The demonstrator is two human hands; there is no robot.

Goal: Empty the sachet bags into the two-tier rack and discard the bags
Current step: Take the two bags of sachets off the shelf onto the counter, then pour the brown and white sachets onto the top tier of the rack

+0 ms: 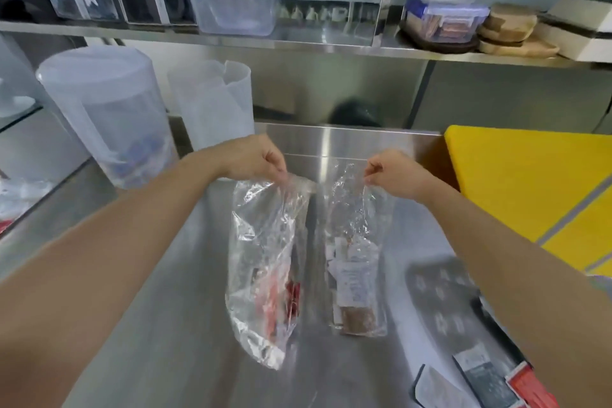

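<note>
My left hand pinches the top of a clear plastic bag that hangs above the steel counter, with red sachets at its bottom. My right hand pinches the top of a second clear bag, which holds white and brown sachets. The two bags hang side by side, a little apart. A black perforated rack lies at the lower right under my right forearm, with several sachets in its near part.
A yellow cutting board sits on the right of the steel counter. Two translucent plastic jugs stand at the back left. A steel shelf above carries clip-lid containers and wooden boards.
</note>
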